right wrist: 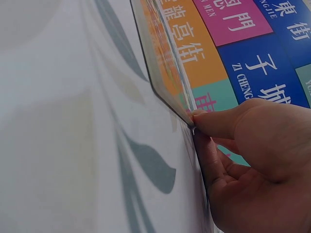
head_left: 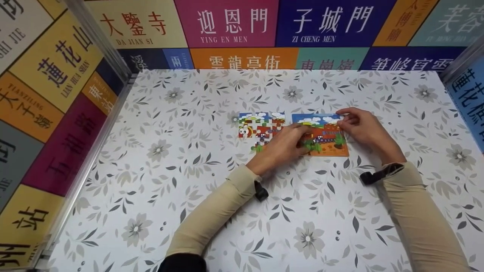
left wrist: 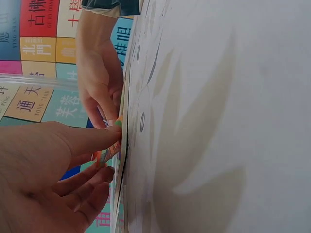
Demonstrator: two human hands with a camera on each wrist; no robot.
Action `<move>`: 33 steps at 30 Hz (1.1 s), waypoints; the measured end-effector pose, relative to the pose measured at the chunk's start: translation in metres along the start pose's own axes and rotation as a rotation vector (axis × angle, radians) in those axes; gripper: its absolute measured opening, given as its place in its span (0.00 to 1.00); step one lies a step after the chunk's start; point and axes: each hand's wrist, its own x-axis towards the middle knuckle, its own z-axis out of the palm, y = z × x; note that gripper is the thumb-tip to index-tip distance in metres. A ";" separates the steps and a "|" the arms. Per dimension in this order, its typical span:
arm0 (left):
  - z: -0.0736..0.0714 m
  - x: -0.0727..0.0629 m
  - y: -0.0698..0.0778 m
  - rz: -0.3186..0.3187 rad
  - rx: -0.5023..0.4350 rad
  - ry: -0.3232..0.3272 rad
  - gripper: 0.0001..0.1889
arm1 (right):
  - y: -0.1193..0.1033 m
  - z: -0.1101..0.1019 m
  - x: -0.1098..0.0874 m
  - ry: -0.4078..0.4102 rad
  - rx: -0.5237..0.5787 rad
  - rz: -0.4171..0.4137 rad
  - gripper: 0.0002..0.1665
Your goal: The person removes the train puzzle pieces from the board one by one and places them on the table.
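Note:
A flat picture board (head_left: 332, 145) showing a red train, blue sky and orange ground lies on the table. To its left sits a jigsaw puzzle (head_left: 245, 131) with a matching picture, its seams and white gaps showing, partly covered by my left hand (head_left: 285, 145). That hand is over the board's left part; in the left wrist view its thumb and fingers pinch a small colourful puzzle piece (left wrist: 108, 154), mostly hidden. My right hand (head_left: 359, 122) is at the board's far right corner. In the right wrist view its thumb and index finger pinch that corner.
The table (head_left: 189, 211) has a white cover with grey leaves and flowers. Panels with large characters (head_left: 227, 22) stand along its back and sides. Both sleeves (head_left: 215, 211) are beige, with a dark wrist device (head_left: 372, 177) at each cuff.

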 end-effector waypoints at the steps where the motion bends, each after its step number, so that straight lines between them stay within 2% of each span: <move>1: 0.000 0.001 -0.001 0.002 0.007 -0.002 0.29 | 0.000 0.000 0.000 0.003 -0.002 -0.002 0.30; 8: -0.003 -0.001 -0.003 0.009 0.070 -0.013 0.28 | 0.000 0.002 0.001 0.021 -0.013 -0.012 0.29; 13: -0.004 -0.004 -0.004 0.006 0.127 -0.039 0.32 | 0.000 0.002 0.001 0.020 -0.014 -0.001 0.30; 18: -0.006 -0.006 -0.004 0.011 0.128 -0.043 0.33 | 0.000 0.001 0.001 0.020 -0.017 -0.003 0.30; 27: -0.019 -0.008 -0.011 0.133 0.093 0.017 0.33 | 0.002 0.001 0.000 0.021 -0.018 0.004 0.30; 33: -0.036 -0.012 -0.023 0.254 0.043 0.096 0.29 | 0.002 0.001 0.000 0.020 -0.019 -0.005 0.29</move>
